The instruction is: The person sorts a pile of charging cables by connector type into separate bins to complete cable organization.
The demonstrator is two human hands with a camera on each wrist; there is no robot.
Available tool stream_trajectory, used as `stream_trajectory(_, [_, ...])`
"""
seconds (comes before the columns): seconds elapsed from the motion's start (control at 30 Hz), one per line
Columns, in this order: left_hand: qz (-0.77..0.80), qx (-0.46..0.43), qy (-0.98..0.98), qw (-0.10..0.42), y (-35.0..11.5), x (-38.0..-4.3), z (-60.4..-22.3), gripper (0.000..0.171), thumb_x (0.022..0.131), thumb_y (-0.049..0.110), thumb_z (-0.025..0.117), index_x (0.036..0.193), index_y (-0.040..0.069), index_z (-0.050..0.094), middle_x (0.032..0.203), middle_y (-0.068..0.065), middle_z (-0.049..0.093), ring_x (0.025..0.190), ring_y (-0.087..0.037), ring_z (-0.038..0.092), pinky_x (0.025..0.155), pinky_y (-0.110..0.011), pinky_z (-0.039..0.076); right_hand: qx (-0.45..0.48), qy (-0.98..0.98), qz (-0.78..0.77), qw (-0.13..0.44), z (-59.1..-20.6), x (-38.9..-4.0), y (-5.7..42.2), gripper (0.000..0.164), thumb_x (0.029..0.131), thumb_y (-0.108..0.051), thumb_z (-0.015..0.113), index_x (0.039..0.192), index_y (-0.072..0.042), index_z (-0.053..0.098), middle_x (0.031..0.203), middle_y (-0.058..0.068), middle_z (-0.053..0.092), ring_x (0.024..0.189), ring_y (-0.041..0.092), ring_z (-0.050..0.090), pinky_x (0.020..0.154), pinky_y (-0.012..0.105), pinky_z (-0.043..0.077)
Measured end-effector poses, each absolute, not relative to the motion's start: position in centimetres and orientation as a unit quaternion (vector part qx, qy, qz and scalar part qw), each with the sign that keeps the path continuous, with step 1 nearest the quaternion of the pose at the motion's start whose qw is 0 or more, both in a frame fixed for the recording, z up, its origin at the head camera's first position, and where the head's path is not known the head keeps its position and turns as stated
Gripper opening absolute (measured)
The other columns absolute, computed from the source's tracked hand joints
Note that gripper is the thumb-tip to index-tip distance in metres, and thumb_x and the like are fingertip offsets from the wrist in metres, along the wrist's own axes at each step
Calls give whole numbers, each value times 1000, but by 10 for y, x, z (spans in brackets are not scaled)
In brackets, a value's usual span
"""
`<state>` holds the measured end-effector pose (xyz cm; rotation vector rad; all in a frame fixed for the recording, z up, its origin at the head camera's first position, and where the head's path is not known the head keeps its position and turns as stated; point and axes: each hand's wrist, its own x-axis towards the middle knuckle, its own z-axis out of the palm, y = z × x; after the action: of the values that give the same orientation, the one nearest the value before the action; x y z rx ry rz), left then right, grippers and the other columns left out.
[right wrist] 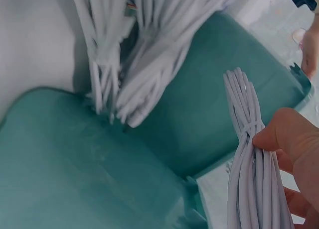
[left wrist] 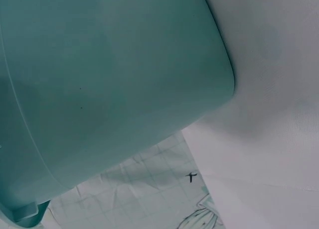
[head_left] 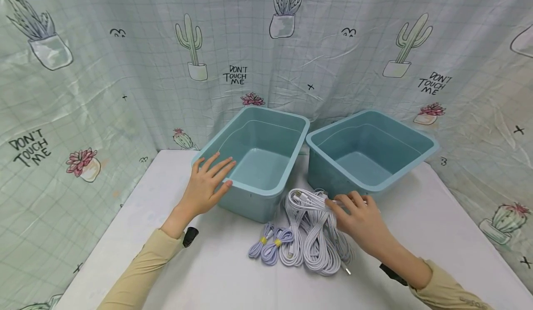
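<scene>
"So, what's in the right hand (head_left: pixel 360 222)?"

"A white cable bundle (right wrist: pixel 245 164), pinched between thumb and fingers, just beside the white cable pile (head_left: pixel 320 252) on the worktop (head_left: pixel 233 273), near the front of the right bin (head_left: pixel 326 165)."

"And the left hand (head_left: pixel 206 185)?"

"Its fingers are spread wide at the near left corner of the left bin (head_left: pixel 245 202)."

"What's left of the pile?"

"Two lilac cable bundles (head_left: pixel 272 254) with yellow ties."

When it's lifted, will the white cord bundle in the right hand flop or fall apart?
The white cord bundle will likely stay together, since a strand looks wrapped round it near the right hand's pinch. Its loops might sag a little, because the strands look thin and bendy.
</scene>
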<state>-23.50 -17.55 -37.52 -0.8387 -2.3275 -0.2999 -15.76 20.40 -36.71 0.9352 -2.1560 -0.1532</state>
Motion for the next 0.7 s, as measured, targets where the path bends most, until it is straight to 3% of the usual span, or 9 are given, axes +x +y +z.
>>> stream_trajectory(0.3, [-118,-323,-880,329,-176,-236,-376,59,95,50,18,129,14,49,130,-6,51,124,-35,38,97,-56,23,363,-842,-44,397,-347,-160,207,53,52,-11,80,102,-13,62,91,8,57,75,26,49,53,42,40])
stream_trajectory(0.47, [-120,-326,-878,329,-176,-236,-376,56,95,49,21,129,14,48,130,-6,50,125,-35,38,97,-56,23,360,-843,-40,397,-332,-162,215,47,57,-11,76,102,-13,62,91,9,58,74,27,50,51,41,39])
stream_trajectory(0.5, [-119,-326,-878,329,-176,-236,-377,55,95,48,22,130,14,48,130,-6,51,125,-35,38,97,-56,23,357,-845,-41,395,-328,-162,217,39,65,-13,71,102,-13,62,91,9,59,75,28,51,51,41,39])
stream_trajectory(0.63, [-117,-326,-877,332,-176,-236,-376,54,95,48,23,130,14,48,129,-6,52,124,-35,39,97,-56,23,347,-844,-35,407,-315,-167,226,26,79,-17,54,102,-11,63,90,12,59,76,30,50,52,42,38])
stream_trajectory(0.7, [-117,-326,-877,334,-176,-235,-376,55,95,48,21,129,14,48,129,-6,52,124,-35,39,97,-56,23,344,-842,-30,414,-308,-171,231,32,86,-22,37,102,-10,63,90,12,59,76,30,49,52,42,37])
